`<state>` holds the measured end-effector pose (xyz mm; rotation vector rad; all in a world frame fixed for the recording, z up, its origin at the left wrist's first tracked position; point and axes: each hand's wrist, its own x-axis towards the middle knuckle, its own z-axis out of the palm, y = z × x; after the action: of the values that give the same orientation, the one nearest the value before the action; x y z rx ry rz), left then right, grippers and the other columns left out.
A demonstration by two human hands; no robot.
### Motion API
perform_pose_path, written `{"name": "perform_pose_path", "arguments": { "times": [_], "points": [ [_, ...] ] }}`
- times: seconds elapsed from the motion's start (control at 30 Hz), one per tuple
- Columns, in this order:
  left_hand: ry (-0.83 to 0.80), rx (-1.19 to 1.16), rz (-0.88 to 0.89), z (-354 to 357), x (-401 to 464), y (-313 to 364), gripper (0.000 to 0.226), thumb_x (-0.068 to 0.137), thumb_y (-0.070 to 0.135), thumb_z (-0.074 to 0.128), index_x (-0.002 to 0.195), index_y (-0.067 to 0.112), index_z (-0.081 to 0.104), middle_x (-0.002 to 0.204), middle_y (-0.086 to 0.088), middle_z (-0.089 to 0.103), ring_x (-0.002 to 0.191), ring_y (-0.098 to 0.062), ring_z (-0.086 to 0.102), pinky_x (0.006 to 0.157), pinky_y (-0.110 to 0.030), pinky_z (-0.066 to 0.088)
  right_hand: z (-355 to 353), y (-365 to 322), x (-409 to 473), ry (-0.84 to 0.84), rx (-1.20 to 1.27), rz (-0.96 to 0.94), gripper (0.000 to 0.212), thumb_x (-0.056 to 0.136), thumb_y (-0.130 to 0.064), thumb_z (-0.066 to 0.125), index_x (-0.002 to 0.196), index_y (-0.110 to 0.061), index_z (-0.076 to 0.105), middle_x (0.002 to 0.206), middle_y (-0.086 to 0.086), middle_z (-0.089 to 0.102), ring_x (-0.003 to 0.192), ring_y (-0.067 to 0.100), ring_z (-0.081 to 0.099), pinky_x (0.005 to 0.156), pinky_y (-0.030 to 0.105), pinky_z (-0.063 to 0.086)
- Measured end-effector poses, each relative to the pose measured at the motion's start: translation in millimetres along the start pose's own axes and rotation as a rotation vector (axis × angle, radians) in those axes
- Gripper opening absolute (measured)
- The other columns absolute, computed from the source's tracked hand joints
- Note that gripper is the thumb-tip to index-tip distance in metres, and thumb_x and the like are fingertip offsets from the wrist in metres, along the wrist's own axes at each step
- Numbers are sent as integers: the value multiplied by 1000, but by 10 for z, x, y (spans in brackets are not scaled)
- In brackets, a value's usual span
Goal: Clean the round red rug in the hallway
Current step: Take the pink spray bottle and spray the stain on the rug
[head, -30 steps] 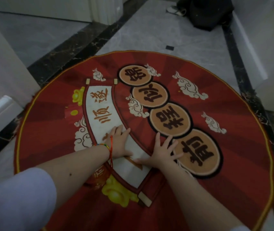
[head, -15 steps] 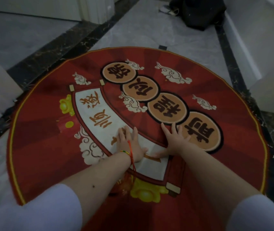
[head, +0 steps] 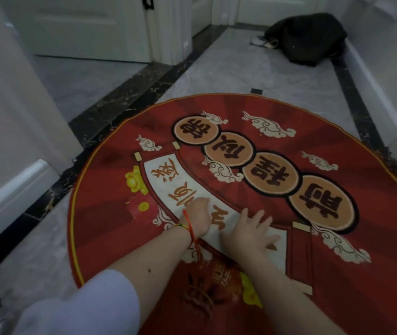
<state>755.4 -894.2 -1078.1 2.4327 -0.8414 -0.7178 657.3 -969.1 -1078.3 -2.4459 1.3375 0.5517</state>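
Note:
The round red rug (head: 110,189) lies flat on the grey marble hallway floor, printed with a white scroll, orange character discs and clouds. My left hand (head: 198,220), with a red string bracelet at the wrist, rests palm down on the white scroll, its fingers together. My right hand (head: 248,234) lies flat just to its right on the same scroll, with the fingers spread. Neither hand holds anything.
A black bag (head: 306,37) lies on the floor at the far end by the right wall. White doors (head: 83,27) and a white baseboard (head: 11,192) line the left side. Dark marble strips (head: 124,97) border the floor.
The rug has turned clockwise under my hands, and the view has tilted up the hallway. Both hands stay pressed on the white scroll, now further along it.

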Motion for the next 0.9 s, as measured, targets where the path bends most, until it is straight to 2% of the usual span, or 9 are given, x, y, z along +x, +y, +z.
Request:
{"name": "perform_pose_path", "arguments": {
  "times": [0.1, 0.2, 0.27, 0.37, 0.5, 0.6, 0.73, 0.8, 0.9],
  "points": [
    [118, -39, -22, -127, 139, -225, 35, 94, 5, 39, 123, -3, 57, 131, -19, 52, 126, -34, 46, 107, -34, 34, 222, -254, -134, -99, 103, 22, 121, 67, -87, 43, 147, -24, -21, 153, 21, -24, 140, 45, -18, 104, 71, 4],
    [103, 83, -28, -193, 224, -372, 47, 94, 14, 34, 138, 2, 43, 147, -14, 37, 137, -29, 32, 115, -38, 24, 334, -275, -98, -112, 81, 3, 138, 51, -95, 44, 143, -25, -30, 149, 22, -33, 137, 46, -26, 101, 74, -2],
    [118, 197, -38, -171, 265, -468, 47, 100, 12, 30, 147, 9, 28, 155, -8, 22, 143, -25, 17, 118, -33, 15, 328, -205, 2, -103, 81, -27, 139, 48, -96, 44, 143, -27, -31, 148, 21, -35, 136, 46, -29, 100, 74, -6],
    [126, 298, -46, -38, 283, -598, 51, 104, 22, 24, 152, 14, 9, 160, -7, 1, 147, -25, -2, 120, -35, 6, 241, -93, 183, -91, 50, -87, 140, 45, -97, 43, 143, -30, -30, 148, 19, -36, 136, 44, -30, 98, 74, -10],
    [164, 479, -30, 235, 313, -637, 59, 102, 37, 15, 152, 12, -3, 160, -11, -5, 147, -28, -6, 120, -39, 4, 159, 108, 338, -89, -17, -162, 137, 47, -96, 45, 144, -32, -27, 149, 16, -36, 137, 42, -30, 100, 73, -10],
    [155, 513, -79, 385, 189, -480, 62, 102, 41, 14, 152, 9, -4, 158, -16, -5, 146, -34, -4, 119, -43, 4, 115, 293, 379, -96, -67, -224, 137, 46, -96, 45, 144, -34, -27, 150, 15, -36, 137, 41, -30, 101, 73, -8],
    [104, 449, -71, 543, -10, -241, 59, 101, 41, 24, 152, 14, 13, 158, -15, 6, 144, -38, 7, 117, -46, 11, -72, 642, 405, -156, -196, -258, 133, 49, -93, 49, 143, -38, -27, 152, 9, -34, 140, 37, -26, 106, 70, -5],
    [27, 407, -85, 642, -162, -51, 59, 101, 41, 30, 152, 17, 12, 157, -13, 5, 143, -36, 9, 115, -46, 13, -224, 823, 407, -176, -265, -262, 132, 51, -89, 55, 143, -41, -25, 153, 6, -32, 141, 34, -24, 107, 69, -5],
    [-127, 573, 6, 706, -362, 234, 58, 102, 39, 17, 151, 10, 12, 156, -22, 5, 140, -44, 8, 112, -52, 16, -413, 976, 437, -160, -373, -216, 129, 56, -77, 67, 145, -41, -19, 155, 5, -26, 143, 34, -19, 107, 71, -4]
  ]
}}
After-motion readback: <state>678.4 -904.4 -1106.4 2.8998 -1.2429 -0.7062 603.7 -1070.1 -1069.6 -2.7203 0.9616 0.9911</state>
